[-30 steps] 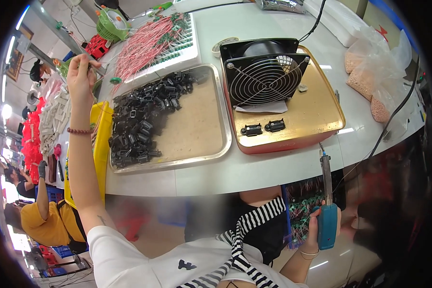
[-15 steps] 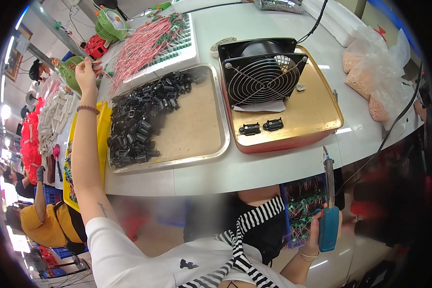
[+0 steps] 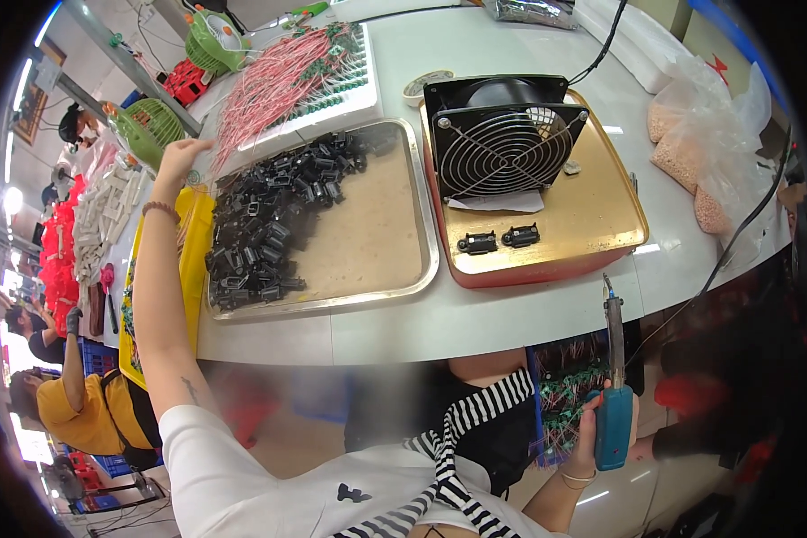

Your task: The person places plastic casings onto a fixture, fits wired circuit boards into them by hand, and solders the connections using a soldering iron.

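My right hand (image 3: 588,438) grips the blue handle of a soldering iron (image 3: 612,421), its metal tip pointing up past the table's front edge. My left arm reaches far out, and my left hand (image 3: 181,161) is above the far end of a yellow bin (image 3: 197,269), beside a bundle of pink wires (image 3: 273,81) with green ends. Its fingers look pinched together; what they hold, if anything, is hidden. Black plastic housings (image 3: 264,224) lie heaped in the left part of a metal tray (image 3: 368,303). Two more black housings (image 3: 478,243) sit on a gold-topped tin (image 3: 592,215).
A black fan with a wire grille (image 3: 511,152) stands on the tin. Clear bags of pinkish pellets (image 3: 677,157) lie at the right, near a black cable (image 3: 735,242). Green fans (image 3: 157,121) stand at the far left. A blue crate (image 3: 569,394) of wired parts is below the table edge.
My left hand has lowered slightly and turned, its fingers now pointing right toward the pink wires. The view has shifted a little. My right hand still holds the soldering iron in the same place.
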The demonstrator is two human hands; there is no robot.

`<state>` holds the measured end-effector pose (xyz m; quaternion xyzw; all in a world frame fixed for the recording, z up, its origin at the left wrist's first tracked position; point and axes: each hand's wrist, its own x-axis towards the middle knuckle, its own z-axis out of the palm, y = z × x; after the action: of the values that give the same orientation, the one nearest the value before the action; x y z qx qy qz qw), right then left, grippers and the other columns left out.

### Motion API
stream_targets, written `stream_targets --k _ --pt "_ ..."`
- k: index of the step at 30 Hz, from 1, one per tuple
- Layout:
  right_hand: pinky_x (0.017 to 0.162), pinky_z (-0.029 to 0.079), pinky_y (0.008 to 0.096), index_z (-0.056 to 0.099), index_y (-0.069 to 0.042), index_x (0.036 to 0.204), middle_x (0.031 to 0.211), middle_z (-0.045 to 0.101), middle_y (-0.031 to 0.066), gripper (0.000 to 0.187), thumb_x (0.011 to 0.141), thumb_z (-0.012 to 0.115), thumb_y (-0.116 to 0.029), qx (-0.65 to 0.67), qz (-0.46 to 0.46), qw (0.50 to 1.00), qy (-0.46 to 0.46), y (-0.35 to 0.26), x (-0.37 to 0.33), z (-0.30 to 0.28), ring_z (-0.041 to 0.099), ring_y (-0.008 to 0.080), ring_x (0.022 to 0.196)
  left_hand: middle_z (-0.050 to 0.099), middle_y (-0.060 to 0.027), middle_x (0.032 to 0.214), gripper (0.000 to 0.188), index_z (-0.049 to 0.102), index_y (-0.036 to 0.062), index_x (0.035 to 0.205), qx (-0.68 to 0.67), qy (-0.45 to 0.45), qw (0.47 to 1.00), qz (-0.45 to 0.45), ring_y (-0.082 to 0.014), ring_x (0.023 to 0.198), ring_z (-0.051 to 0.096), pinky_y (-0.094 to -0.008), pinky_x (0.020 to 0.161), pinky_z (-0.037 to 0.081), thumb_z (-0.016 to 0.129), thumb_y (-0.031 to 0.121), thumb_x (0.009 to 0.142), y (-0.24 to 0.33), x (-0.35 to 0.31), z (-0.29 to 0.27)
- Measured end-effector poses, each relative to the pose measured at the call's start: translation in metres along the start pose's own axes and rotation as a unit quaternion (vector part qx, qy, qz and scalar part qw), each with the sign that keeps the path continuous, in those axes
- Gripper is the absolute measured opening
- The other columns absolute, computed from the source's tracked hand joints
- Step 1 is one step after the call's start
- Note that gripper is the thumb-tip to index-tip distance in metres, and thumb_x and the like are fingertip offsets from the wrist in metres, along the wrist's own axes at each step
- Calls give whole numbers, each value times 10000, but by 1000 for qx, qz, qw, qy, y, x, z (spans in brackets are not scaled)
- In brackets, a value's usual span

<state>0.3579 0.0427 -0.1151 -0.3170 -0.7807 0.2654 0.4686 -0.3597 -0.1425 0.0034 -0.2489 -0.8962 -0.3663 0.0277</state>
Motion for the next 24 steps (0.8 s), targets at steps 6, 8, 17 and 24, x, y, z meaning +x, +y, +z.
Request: stream_targets --k 6,8,17,24 --pt "651 457 258 582 115 1043 986 552 135 296 813 607 -70 13 -14 1000 9 0 2 4 539 171 761 717 -144 772 301 763 45 817 309 -122 942 48 -262 754 695 -365 735 534 798 311 678 36 -27 12" --pt "676 475 262 577 113 1058 991 560 139 298 816 608 -58 17 -9 1000 -5 0 2 1 548 177 773 705 -164 786 309 753 43 826 347 -147 924 67 -291 778 688 -369 761 527 781 326 704 31 -23 10" --pt "729 509 270 560 111 1087 1013 596 163 336 823 641 -81 25 22 999 27 3 -7 -2 591 198 837 645 -137 750 311 710 17 940 239 22 951 195 -232 701 609 -359 685 476 639 315 887 14 -12 14" --pt "735 515 269 560 116 1072 1056 588 176 319 817 622 -65 25 20 999 6 -2 -2 0 598 216 883 675 -119 733 307 721 27 945 187 36 969 155 -209 652 615 -328 667 479 642 318 890 23 -13 23"
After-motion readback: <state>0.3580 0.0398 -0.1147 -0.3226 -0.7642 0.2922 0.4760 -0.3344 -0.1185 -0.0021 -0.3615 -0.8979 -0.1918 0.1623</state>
